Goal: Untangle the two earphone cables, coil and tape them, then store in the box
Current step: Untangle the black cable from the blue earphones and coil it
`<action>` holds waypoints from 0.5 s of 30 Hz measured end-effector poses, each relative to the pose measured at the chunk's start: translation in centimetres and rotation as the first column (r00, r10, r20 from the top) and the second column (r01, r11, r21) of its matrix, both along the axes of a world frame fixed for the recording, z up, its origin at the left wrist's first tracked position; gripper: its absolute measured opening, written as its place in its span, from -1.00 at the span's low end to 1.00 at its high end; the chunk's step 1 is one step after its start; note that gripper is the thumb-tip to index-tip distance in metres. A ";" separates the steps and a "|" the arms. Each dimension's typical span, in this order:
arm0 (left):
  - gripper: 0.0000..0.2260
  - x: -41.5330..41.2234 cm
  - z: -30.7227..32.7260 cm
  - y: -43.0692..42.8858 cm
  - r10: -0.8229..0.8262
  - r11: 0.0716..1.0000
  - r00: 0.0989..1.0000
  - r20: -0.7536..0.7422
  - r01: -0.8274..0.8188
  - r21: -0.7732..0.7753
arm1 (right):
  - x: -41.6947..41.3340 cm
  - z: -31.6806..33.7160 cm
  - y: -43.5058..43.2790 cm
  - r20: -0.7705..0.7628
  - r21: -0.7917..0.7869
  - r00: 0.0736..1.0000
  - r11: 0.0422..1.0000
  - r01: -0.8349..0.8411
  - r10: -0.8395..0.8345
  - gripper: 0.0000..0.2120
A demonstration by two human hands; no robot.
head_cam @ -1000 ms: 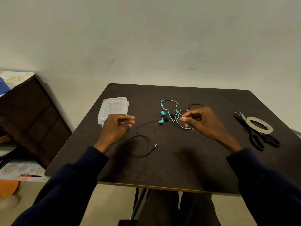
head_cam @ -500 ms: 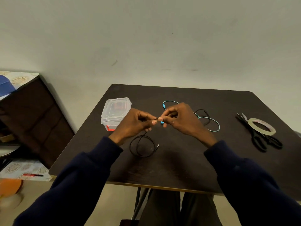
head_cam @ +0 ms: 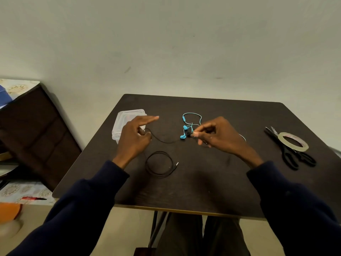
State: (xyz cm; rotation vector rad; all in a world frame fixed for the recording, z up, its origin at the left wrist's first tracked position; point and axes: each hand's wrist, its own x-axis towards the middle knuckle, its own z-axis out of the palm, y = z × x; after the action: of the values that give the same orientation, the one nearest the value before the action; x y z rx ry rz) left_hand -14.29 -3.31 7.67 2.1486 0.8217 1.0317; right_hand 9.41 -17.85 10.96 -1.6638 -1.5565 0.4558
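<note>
Two dark, soft-looking sleeves [head_cam: 92,196] are reaching in over the near edge of the counter [head_cam: 203,182], a dark, matte slab with a faint wood grain and rounded corners. Just beyond that edge, the thin black cable [head_cam: 160,175] is lying in a loose round coil of a few turns, its small metal plug pointing right. From the coil the cable is rising to the left hand [head_cam: 135,137], whose grip is pinching it between thumb and curled fingers while the index finger is sticking out straight. The cable is then sagging in a shallow arc across to the right hand [head_cam: 219,134], whose grip is closing on its far end with thumb and fingertips. That end is sitting right against the bright blue cable [head_cam: 183,136], whose glossy buds are touching the counter and whose thin cord is looping in an oval behind them. Past the left hand, the clear plastic box [head_cam: 120,126], rectangular with rounded corners, is standing lidded. Far right, a flat translucent tape roll [head_cam: 293,148] is resting on black-handled scissors [head_cam: 289,156].
</note>
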 end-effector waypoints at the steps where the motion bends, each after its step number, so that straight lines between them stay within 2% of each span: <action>1: -0.48 0.4 0.5 -0.3 -0.020 0.996 1.000 -0.007 0.021 0.088 | -0.8 0.0 0.6 0.028 0.005 1.000 1.000 -0.007 0.007 -0.89; 2: -0.49 0.8 1.2 -0.7 -0.054 0.990 0.998 -0.027 0.057 0.132 | -1.5 0.1 1.2 0.068 0.011 0.998 1.000 -0.010 0.009 -0.89; 4: -0.60 1.6 2.1 -1.7 -0.128 0.986 0.989 -0.077 0.135 0.095 | -2.8 0.4 2.3 0.108 0.018 0.994 1.000 -0.002 0.000 -0.90; 6: -0.77 2.1 2.6 -2.4 -0.187 0.982 0.978 -0.093 0.185 -0.027 | -3.6 0.7 3.1 0.098 0.019 0.995 1.000 0.024 -0.026 -0.89; 7: -0.80 2.2 2.7 -2.5 -0.219 0.973 0.973 -0.078 0.211 -0.092 | -3.8 0.7 3.3 0.093 0.020 0.995 0.999 0.042 -0.044 -0.88; 9: -0.70 2.5 2.5 -2.6 -0.269 0.937 0.962 -0.043 0.251 -0.243 | -3.8 0.8 3.6 0.077 0.025 0.994 0.997 0.071 -0.073 -0.86; 11: -0.60 2.9 2.3 -2.3 -0.293 0.832 0.955 0.047 0.279 -0.480 | -3.7 0.6 3.6 0.079 0.035 0.992 0.994 0.099 -0.101 -0.89; 13: -0.60 3.4 2.1 -2.3 -0.277 0.654 0.943 0.186 0.327 -0.682 | -3.3 0.3 3.5 0.154 0.044 0.980 0.992 0.118 -0.123 -0.90; 14: -0.64 3.5 2.0 -2.3 -0.271 0.610 0.935 0.228 0.350 -0.711 | -3.2 0.1 3.4 0.199 0.032 0.973 0.993 0.113 -0.117 -0.89; 15: -0.67 3.7 1.8 -2.3 -0.276 0.617 0.932 0.233 0.358 -0.701 | -3.1 -0.1 3.2 0.226 0.014 0.968 0.994 0.106 -0.107 -0.88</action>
State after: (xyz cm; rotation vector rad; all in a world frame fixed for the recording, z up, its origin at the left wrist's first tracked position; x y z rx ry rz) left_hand -10.58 -5.60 9.50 1.4374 0.6184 0.4770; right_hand 6.30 -14.69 10.84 -1.8393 -1.6176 0.2134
